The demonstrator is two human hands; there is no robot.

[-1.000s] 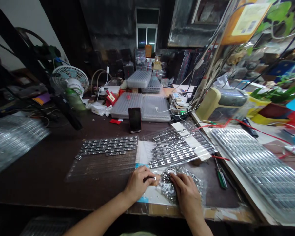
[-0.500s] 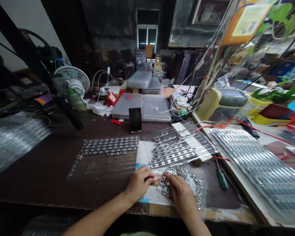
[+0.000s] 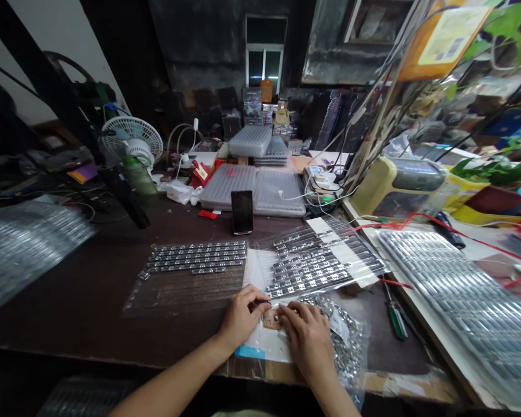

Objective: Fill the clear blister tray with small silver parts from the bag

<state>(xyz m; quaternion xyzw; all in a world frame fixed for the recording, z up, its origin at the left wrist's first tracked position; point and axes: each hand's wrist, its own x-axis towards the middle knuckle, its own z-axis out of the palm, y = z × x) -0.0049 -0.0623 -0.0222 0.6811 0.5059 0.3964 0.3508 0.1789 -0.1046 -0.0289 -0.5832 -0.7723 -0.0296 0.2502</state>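
The head view looks down on a dark workbench (image 3: 82, 307), with both hands low in the centre of the frame. The left hand (image 3: 243, 317) has its fingers curled narrow, tips close together beside a small tan pad (image 3: 272, 319); whether they pinch anything is too small to tell. The right hand (image 3: 306, 339) lies with its fingers loosely spread over the pad's right end, and I cannot tell whether it grips anything. Below and right of them sits a crumpled clear bag of small metal parts (image 3: 345, 341), its heap apparently not yet used up.

Much already looks laid out: a clear plastic sheet (image 3: 195, 284) carries about 4 long rows of metal strips and 1 short row, and a taped clear sheet (image 3: 316, 260) to its right holds more rows.

Compared with the frame 1.0 s earlier, the right hand has moved left, the hands are closer together, and the pad shows between them. The bag has shifted right, further from the left hand.
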